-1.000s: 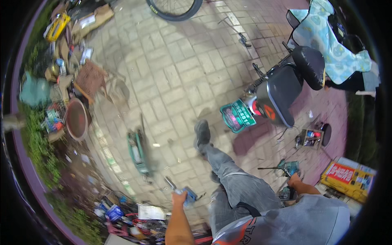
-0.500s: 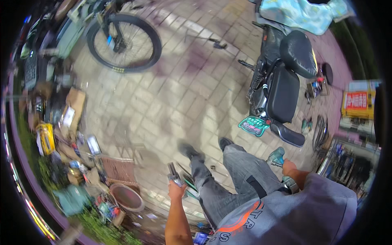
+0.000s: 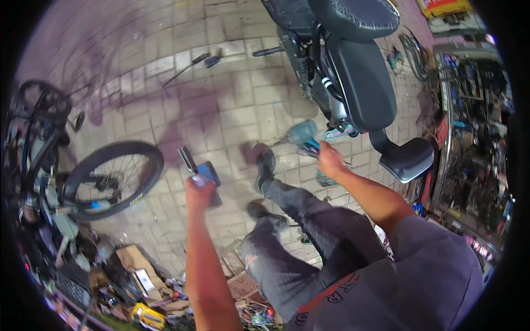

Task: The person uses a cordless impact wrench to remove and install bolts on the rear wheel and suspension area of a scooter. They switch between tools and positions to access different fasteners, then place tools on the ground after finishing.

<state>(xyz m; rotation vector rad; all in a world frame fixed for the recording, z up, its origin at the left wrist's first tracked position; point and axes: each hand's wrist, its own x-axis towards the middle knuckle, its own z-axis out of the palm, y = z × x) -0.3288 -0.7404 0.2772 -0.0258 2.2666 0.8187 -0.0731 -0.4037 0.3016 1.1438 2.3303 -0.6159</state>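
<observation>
A teal power drill [image 3: 301,135] is gripped in the closed right hand [image 3: 329,161], near the scooter's black seat [image 3: 361,83] — a blue-cased tool [image 3: 203,172] is clasped by the left hand [image 3: 200,190], over the paving at centre-left.

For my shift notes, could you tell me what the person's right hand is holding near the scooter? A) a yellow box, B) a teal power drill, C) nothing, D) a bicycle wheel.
B: the right hand grips a teal power drill beside the black scooter.
</observation>
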